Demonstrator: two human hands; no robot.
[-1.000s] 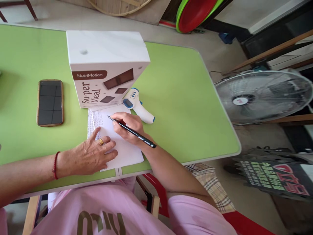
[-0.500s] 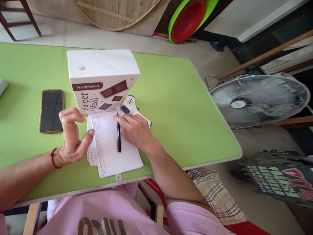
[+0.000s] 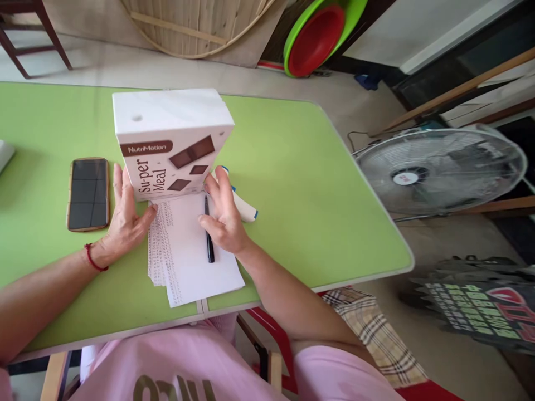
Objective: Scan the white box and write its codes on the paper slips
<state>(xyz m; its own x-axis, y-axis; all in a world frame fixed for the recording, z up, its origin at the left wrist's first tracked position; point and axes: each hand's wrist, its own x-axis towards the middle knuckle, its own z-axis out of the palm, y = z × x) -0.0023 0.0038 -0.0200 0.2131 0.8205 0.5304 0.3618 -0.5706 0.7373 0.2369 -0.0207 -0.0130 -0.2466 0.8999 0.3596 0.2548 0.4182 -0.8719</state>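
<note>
A white "NutriMotion Su-per Meal" box (image 3: 167, 139) stands on the green table (image 3: 301, 184). My left hand (image 3: 125, 217) lies against the box's lower left side, fingers spread, thumb on the edge of a stack of printed paper sheets (image 3: 188, 267). At the box's lower right corner, my right hand (image 3: 225, 214) rests with its fingers apart and partly covers a white-and-blue infrared thermometer (image 3: 247, 210). A black pen (image 3: 208, 234) lies loose on the paper between my hands. Neither hand holds anything.
A phone (image 3: 88, 193) lies face up left of my left hand. A standing fan (image 3: 438, 170) is beside the table's right edge. Red and green basins (image 3: 317, 33) and a round wooden board lean at the back. The near table edge runs just below the paper.
My right hand let go of the pen, which now lies on the paper. My left hand lifted off the paper and moved up to the box's left side; my right hand moved to its right corner.
</note>
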